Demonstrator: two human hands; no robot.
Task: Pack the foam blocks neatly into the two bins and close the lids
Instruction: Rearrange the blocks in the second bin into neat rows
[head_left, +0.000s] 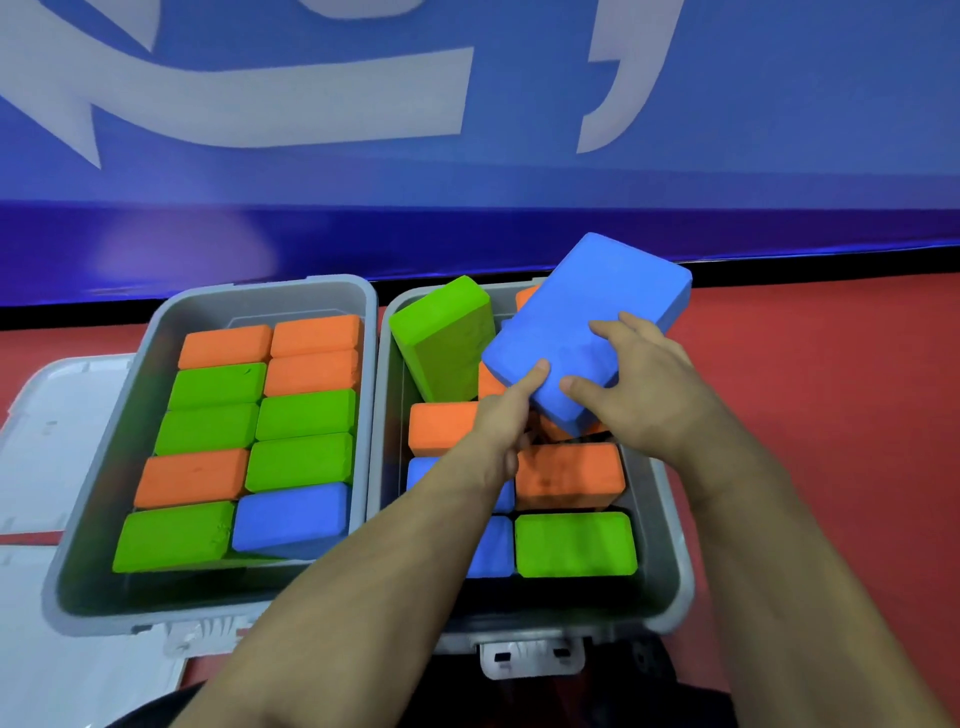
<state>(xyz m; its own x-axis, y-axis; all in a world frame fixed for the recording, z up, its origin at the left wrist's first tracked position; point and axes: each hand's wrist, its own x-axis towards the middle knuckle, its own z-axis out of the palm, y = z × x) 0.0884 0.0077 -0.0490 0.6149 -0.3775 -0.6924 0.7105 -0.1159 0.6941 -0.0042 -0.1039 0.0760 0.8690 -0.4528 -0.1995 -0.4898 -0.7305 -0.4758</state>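
2 grey bins, both lids open: left bin (104, 467) holds 10 foam blocks, 4 orange, 5 green, 1 blue. Right bin (670, 545) shows 8 in part or whole: 4 orange, 2 green, 2 blue; plus 1 blue block (587, 338) held above it.

Bright, even light; soft shadows; wide-angle edge distortion.
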